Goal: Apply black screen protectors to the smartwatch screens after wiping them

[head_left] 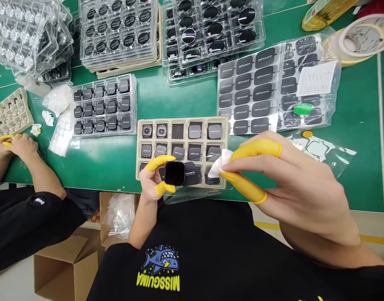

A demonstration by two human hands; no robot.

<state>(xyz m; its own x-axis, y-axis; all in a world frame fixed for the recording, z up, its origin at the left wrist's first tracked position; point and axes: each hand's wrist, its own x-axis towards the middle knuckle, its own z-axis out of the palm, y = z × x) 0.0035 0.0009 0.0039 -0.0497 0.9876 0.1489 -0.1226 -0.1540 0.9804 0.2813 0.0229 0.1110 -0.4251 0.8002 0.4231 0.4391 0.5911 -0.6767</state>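
My left hand (151, 180), in yellow finger cots, grips a square black smartwatch body (174, 173) by its edges, screen up. Beside the watch shows a dark label (192, 174) with clear film (187, 195) around it; whether the film is attached to the watch I cannot tell. My right hand (292, 188), also with yellow cots, pinches a crumpled white wipe (221, 164) to the right of the watch. Below both hands lies a beige compartment tray (138, 144) of watch bodies, several covered with printed labels. Its front row is partly hidden.
Label sheets (242, 97) lie at the back right, near tape rolls (364, 35). Stacked clear trays (119, 62) stand along the back. Another clear tray (104, 104) of watches sits left. At far left are a co-worker's hands (19, 146). Cardboard boxes (58, 271) stand below the table.
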